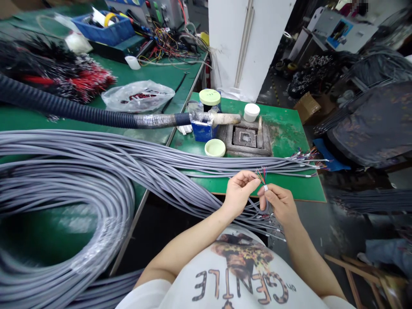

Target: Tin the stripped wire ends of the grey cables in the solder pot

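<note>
My left hand (240, 194) has its fingers clamped on the thin coloured wires (261, 175) fanning from a grey cable (254, 209); my right fingers (267, 197) pinch a white band (265, 187) on them, off the near edge of the green bench (302, 191).

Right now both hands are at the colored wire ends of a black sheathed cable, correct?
Not black: the head view shows the cable sheathed in grey. The rest stands: the left hand and right hand are at its colored wire ends.
</note>
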Available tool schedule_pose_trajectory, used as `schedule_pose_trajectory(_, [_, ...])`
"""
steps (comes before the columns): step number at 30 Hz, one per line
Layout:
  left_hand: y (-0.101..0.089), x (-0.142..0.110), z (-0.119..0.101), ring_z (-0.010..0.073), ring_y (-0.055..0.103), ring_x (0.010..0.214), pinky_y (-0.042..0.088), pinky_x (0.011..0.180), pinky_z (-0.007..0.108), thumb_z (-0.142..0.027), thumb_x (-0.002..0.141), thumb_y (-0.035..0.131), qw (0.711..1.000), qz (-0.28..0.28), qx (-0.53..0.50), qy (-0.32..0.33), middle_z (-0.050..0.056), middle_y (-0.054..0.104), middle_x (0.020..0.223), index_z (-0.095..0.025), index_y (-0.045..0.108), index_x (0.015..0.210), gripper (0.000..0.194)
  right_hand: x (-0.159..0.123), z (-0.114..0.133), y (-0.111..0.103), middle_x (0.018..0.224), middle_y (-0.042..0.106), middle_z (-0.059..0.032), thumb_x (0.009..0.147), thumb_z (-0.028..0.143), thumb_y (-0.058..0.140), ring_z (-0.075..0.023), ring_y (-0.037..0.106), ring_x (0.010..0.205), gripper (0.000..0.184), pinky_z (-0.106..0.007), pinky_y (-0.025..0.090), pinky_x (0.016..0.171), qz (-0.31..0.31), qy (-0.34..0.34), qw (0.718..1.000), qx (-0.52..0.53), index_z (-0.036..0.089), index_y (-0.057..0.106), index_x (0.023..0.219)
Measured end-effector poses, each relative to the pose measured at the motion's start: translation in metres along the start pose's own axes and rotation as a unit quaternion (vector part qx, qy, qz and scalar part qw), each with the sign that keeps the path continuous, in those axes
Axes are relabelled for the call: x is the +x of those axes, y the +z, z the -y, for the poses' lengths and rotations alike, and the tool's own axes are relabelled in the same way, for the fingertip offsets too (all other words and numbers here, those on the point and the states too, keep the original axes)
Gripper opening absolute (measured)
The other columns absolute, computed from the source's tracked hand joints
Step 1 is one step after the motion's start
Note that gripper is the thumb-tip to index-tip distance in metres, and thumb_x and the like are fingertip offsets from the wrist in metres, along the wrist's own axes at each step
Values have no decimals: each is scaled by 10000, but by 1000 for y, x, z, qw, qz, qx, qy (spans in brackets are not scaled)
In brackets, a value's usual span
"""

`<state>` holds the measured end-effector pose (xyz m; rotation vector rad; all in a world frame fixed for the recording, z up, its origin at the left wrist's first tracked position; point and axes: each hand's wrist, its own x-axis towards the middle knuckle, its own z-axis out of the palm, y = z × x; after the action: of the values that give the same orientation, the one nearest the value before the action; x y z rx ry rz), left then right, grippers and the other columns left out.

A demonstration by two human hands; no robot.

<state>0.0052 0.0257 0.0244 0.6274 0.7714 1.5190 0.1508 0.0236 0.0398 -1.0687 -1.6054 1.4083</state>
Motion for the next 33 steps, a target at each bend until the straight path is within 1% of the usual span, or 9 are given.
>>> schedule_pose_trajectory(4, [1, 0, 4, 81, 567, 656, 442, 678, 213, -250, 698, 772, 1000, -24, -7, 11, -16, 643, 725, -168, 654, 832, 196, 0, -5, 1, 532, 603, 6, 903, 408, 531, -115, 495, 464, 273, -255, 387, 503, -8, 8, 1000, 20, 179, 652, 818])
schedule_pose_trajectory(8, [3, -2, 10, 72, 573, 637, 459, 663, 205, -220, 685, 781, 995, -11, -88, -45, -29, 632, 715, -170, 639, 962, 315, -1, -14, 1, 524, 591, 5, 900, 418, 530, -121, 490, 464, 277, -267, 378, 513, -17, 2, 999, 45, 175, 652, 843])
schedule_pose_trajectory(13, [5, -3, 12, 86, 540, 450, 439, 461, 212, -311, 694, 770, 975, 59, -157, -144, -64, 568, 636, -191, 520, 1122, 510, -1, -22, 2, 512, 563, 17, 882, 441, 546, -127, 480, 464, 272, -273, 371, 511, -25, -2, 996, 86, 187, 638, 852])
schedule_pose_trajectory(16, [5, -2, 11, 99, 520, 378, 408, 390, 209, -345, 704, 755, 963, 100, -177, -176, -88, 523, 588, -193, 448, 1184, 590, -1, -23, 3, 508, 561, 19, 878, 446, 550, -123, 472, 458, 273, -271, 366, 507, -18, 3, 995, 98, 190, 632, 835])
schedule_pose_trajectory(19, [5, -2, 10, 90, 554, 434, 436, 442, 201, -296, 687, 772, 965, 79, -183, -168, -77, 553, 625, -191, 446, 1186, 605, -2, -24, 3, 511, 565, 17, 882, 418, 553, -117, 468, 454, 249, -267, 363, 505, -9, -4, 992, 122, 188, 632, 829])
schedule_pose_trajectory(25, [3, -4, 9, 87, 575, 568, 479, 555, 213, -204, 655, 788, 979, 32, -173, -101, -41, 638, 740, -217, 472, 1173, 607, -1, -26, 5, 504, 559, 15, 897, 401, 531, -121, 471, 452, 251, -262, 351, 485, -2, -9, 988, 151, 181, 637, 844])
schedule_pose_trajectory(27, [3, -2, 7, 77, 554, 554, 472, 546, 209, -185, 653, 778, 975, 40, -184, -117, -42, 630, 738, -210, 479, 1171, 599, -1, -27, 5, 509, 568, 11, 903, 380, 527, -117, 463, 450, 241, -261, 343, 485, 16, -18, 990, 139, 178, 644, 844])
schedule_pose_trajectory(31, [8, 7, 1, 62, 522, 530, 444, 523, 194, -177, 636, 773, 964, 94, -176, -173, -41, 597, 712, -181, 519, 1119, 546, 0, -28, 3, 503, 572, 10, 898, 361, 541, -119, 467, 453, 229, -272, 357, 508, 39, -33, 993, 110, 173, 656, 836])
schedule_pose_trajectory(33, [10, 11, -1, 59, 522, 545, 436, 540, 187, -165, 621, 776, 970, 102, -151, -163, -43, 589, 695, -174, 547, 1071, 504, -1, -27, 2, 503, 574, 9, 900, 359, 539, -122, 477, 456, 232, -276, 365, 512, 35, -30, 993, 106, 171, 660, 837])
